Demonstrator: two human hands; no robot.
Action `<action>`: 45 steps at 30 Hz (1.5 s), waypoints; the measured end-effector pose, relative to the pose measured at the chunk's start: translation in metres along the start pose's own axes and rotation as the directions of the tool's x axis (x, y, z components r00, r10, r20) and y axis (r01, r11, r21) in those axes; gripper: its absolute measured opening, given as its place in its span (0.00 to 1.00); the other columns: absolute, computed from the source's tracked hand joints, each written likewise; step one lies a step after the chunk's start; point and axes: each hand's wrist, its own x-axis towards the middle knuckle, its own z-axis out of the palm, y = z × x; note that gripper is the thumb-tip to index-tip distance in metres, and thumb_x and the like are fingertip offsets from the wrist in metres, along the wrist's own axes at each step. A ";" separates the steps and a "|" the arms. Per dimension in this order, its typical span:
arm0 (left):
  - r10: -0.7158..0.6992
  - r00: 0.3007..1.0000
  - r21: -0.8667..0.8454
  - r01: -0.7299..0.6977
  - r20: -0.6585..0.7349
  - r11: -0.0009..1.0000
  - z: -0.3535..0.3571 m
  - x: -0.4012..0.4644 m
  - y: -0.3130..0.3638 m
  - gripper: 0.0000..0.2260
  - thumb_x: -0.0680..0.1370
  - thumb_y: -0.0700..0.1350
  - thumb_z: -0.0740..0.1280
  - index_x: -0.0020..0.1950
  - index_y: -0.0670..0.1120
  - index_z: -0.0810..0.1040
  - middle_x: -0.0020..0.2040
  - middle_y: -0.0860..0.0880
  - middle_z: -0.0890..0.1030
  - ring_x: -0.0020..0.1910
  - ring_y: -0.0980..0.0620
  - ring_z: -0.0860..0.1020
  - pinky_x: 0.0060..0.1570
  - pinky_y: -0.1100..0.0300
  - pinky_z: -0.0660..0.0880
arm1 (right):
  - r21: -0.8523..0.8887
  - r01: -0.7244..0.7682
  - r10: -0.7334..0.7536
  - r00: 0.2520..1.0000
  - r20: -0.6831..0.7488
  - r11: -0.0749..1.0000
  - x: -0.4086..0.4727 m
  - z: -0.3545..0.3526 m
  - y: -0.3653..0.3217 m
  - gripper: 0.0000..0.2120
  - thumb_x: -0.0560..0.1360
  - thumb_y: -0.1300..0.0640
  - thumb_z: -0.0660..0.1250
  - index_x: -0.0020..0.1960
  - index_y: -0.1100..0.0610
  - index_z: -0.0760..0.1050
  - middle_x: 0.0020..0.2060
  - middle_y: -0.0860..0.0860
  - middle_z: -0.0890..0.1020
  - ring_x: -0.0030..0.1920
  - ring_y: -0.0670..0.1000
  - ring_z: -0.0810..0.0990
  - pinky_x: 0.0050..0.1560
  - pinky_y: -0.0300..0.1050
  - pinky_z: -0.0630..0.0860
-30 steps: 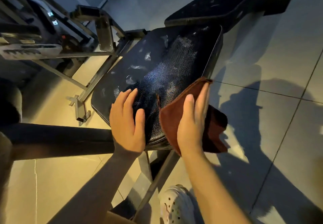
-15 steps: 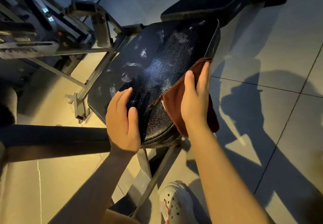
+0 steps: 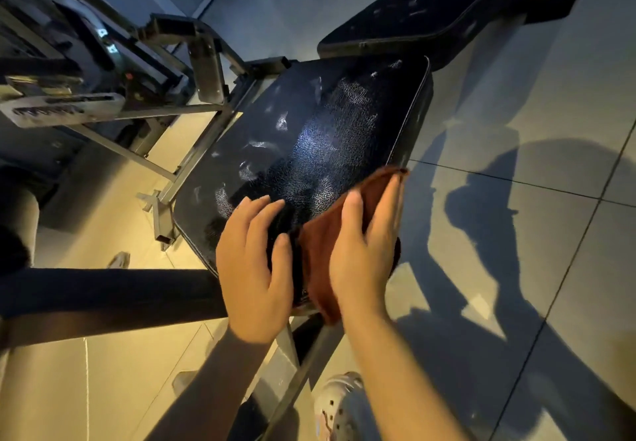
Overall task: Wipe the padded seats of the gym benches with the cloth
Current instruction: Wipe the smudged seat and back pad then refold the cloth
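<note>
A black padded seat [image 3: 320, 138] with worn, cracked patches fills the middle of the view. Beyond it lies the bench's long black back pad [image 3: 447, 3]. A reddish-brown cloth [image 3: 318, 258] lies over the seat's near right edge. My right hand [image 3: 364, 248] presses flat on the cloth with straight fingers reaching toward the seat's right side. My left hand [image 3: 253, 265] rests flat on the seat's near part, just left of the cloth, fingers relaxed and holding nothing.
The grey metal bench frame [image 3: 206, 69] and other gym equipment [image 3: 58, 107] stand at the left. A dark padded roller [image 3: 103, 296] crosses the lower left. My white shoe [image 3: 334, 406] stands on the tiled floor [image 3: 516, 96] below the seat.
My right hand slid the cloth forward along the seat's right edge, then drew it back toward me. The left hand stayed on the seat's near part.
</note>
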 end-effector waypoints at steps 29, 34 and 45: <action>0.040 0.998 0.159 -0.032 -0.047 0.987 0.005 -0.004 0.003 0.20 0.79 0.50 0.55 0.66 0.44 0.75 0.65 0.45 0.76 0.69 0.44 0.70 0.67 0.41 0.65 | -0.012 -0.048 0.049 0.991 0.121 0.999 0.135 -0.005 -0.010 0.39 0.80 0.40 0.58 0.80 0.59 0.47 0.79 0.55 0.50 0.79 0.51 0.50 0.74 0.39 0.46; 0.030 0.999 0.146 -0.025 -0.035 0.989 0.004 -0.004 0.003 0.19 0.79 0.49 0.54 0.66 0.46 0.74 0.66 0.45 0.75 0.69 0.44 0.70 0.66 0.41 0.66 | -0.043 0.038 -0.030 0.986 0.163 0.998 0.038 -0.014 -0.004 0.45 0.72 0.33 0.55 0.80 0.57 0.47 0.79 0.51 0.50 0.78 0.45 0.48 0.74 0.32 0.43; 0.017 1.000 0.130 -0.014 -0.021 0.991 0.003 -0.007 0.000 0.19 0.80 0.50 0.54 0.67 0.46 0.73 0.67 0.50 0.72 0.71 0.47 0.68 0.70 0.49 0.63 | -0.116 0.004 0.016 0.986 0.165 0.993 0.176 -0.003 -0.028 0.44 0.78 0.36 0.61 0.80 0.56 0.42 0.80 0.54 0.48 0.79 0.53 0.45 0.78 0.57 0.47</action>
